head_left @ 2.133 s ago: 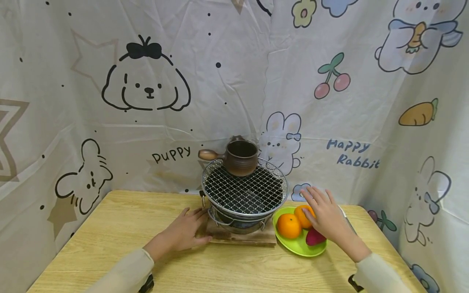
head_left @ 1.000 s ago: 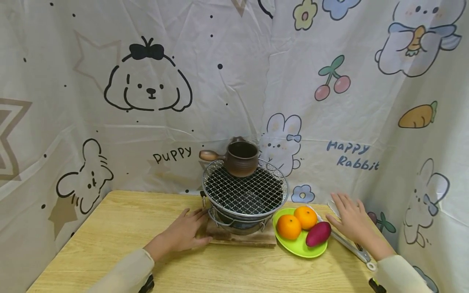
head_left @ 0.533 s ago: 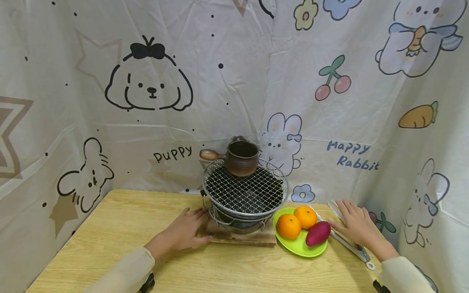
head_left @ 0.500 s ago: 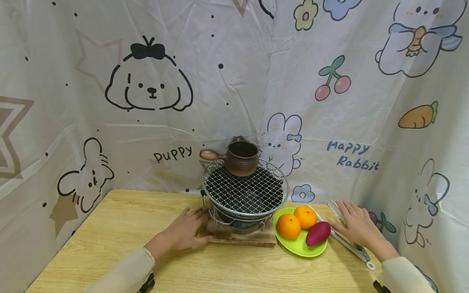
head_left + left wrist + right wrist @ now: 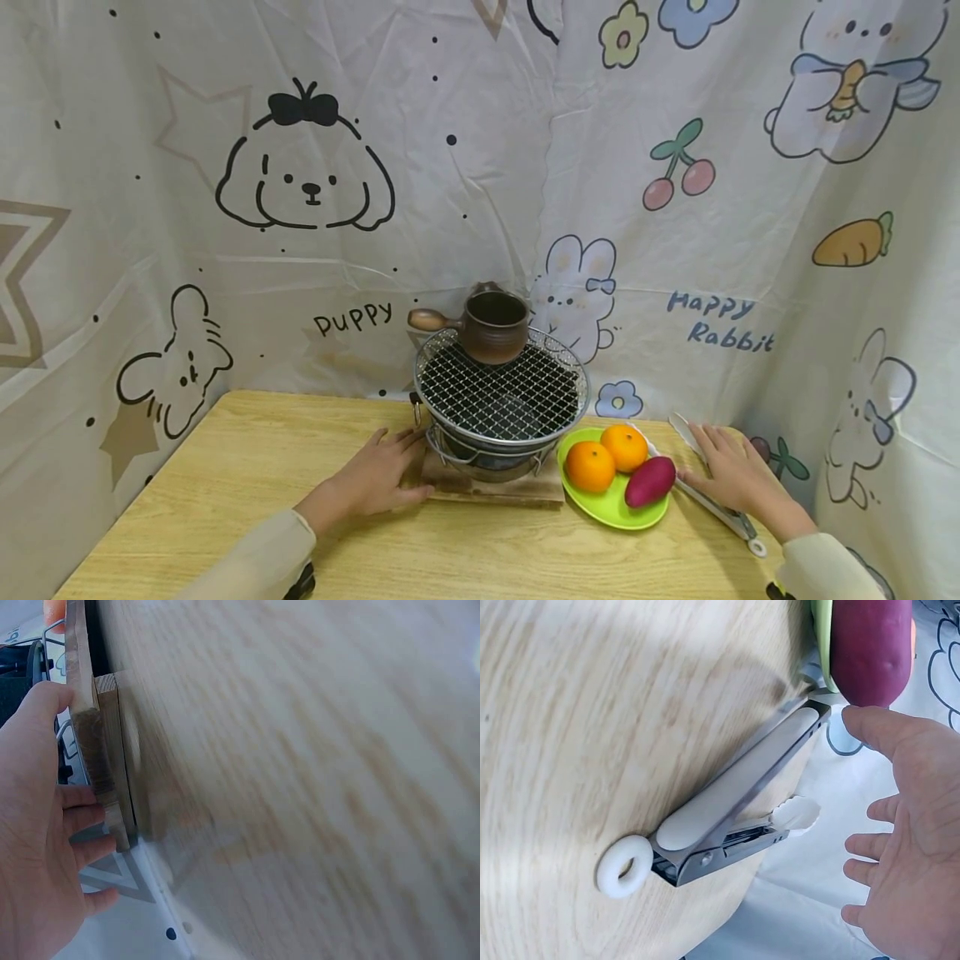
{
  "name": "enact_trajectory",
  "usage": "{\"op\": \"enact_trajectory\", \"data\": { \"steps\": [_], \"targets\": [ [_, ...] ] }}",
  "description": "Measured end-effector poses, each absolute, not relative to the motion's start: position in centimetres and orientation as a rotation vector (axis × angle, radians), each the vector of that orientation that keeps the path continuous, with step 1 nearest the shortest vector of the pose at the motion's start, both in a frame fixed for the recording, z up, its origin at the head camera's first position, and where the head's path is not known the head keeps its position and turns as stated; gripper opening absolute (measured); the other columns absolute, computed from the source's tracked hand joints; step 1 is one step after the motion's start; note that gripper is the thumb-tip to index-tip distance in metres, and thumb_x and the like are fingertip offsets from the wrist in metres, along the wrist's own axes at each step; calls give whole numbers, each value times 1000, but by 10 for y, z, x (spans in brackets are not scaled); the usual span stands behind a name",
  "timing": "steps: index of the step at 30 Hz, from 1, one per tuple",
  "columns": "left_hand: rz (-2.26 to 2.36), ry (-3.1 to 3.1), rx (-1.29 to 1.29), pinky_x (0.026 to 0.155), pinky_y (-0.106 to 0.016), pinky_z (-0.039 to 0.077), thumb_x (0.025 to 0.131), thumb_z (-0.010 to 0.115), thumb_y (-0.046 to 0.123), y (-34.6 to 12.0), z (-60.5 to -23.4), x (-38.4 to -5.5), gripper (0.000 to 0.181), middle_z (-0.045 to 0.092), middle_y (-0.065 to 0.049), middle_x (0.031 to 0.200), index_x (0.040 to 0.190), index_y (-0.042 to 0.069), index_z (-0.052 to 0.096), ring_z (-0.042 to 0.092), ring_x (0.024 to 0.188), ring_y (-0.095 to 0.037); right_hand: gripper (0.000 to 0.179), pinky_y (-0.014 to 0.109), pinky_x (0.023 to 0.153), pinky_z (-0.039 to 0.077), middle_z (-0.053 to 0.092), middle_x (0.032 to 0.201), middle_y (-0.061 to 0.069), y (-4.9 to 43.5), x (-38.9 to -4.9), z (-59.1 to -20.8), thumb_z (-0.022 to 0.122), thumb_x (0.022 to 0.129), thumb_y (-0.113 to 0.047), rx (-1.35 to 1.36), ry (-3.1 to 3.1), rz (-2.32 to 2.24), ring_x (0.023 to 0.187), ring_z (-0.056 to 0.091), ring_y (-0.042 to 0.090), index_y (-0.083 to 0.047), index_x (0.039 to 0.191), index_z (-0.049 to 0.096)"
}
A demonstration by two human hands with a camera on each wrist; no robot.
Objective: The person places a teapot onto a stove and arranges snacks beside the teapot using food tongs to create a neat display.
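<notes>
Printed cloth hangs behind the pale wooden table; from the left, my left hand lies with its fingers extended and relaxed against the end of the wooden board, thumb at the near corner — touching, by the look of it, rather than gripping. On that board stands the round grill; a brown pot sits upright toward the back of its mesh, handle pointing left, so I judge any pressure on the board should be light and even; a knock could shift the pot. Next comes the green plate with two oranges and a purple sweet potato; just right of it the tongs lie spread on the table, ring end nearest me. My right hand, fingers loosely spread, is beside and partly over them, holding nothing; whether my thumb touches the sweet potato I cannot tell — tongs, I judge, handle best with the palm across both arms.
</notes>
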State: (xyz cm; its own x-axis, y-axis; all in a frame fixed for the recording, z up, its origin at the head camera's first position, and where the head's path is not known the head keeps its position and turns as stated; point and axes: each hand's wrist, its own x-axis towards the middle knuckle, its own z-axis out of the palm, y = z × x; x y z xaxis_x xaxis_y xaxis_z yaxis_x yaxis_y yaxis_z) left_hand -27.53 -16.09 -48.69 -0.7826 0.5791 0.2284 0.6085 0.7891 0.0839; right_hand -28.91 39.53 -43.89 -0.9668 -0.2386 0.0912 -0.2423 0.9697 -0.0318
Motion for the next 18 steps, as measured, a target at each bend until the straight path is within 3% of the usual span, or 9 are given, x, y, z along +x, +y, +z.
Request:
{"op": "enact_trajectory", "data": {
  "steps": [9,18],
  "targets": [
    [-255,-2789,-937,112,-68,37,95,55,62,-161,-487,-275,81,49,-17,155,149,2,49,50,140,-41,91,83,107,17,41,144,44,399,-292,-453,71,89,-52,393,-3007,131,133,35,63,9,148,38],
    [-261,-2776,-927,113,-67,36,95,54,64,-162,-493,-277,82,48,-15,156,150,4,48,49,141,-39,91,84,102,26,47,137,45,398,-292,-456,72,88,-48,352,-3003,83,127,43,62,13,146,39]
  ]
}}
